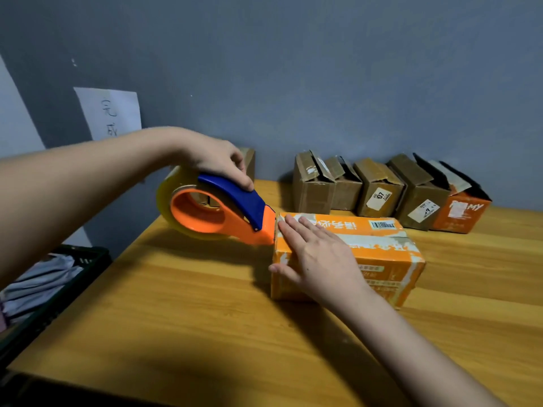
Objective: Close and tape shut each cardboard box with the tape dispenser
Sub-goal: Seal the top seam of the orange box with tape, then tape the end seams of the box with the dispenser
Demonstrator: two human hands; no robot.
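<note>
Two hands: left (217, 163) grips dispenser (223, 210), right (317, 254) presses box (382, 259).

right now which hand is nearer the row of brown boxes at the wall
Right. The right hand lies flat on the orange box just before the row; the left hand grips the dispenser farther left.

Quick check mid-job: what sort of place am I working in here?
Probably a small makeshift packing station: a wooden table against a bare grey wall, a row of used boxes awaiting tape, and a handwritten paper sign.
</note>
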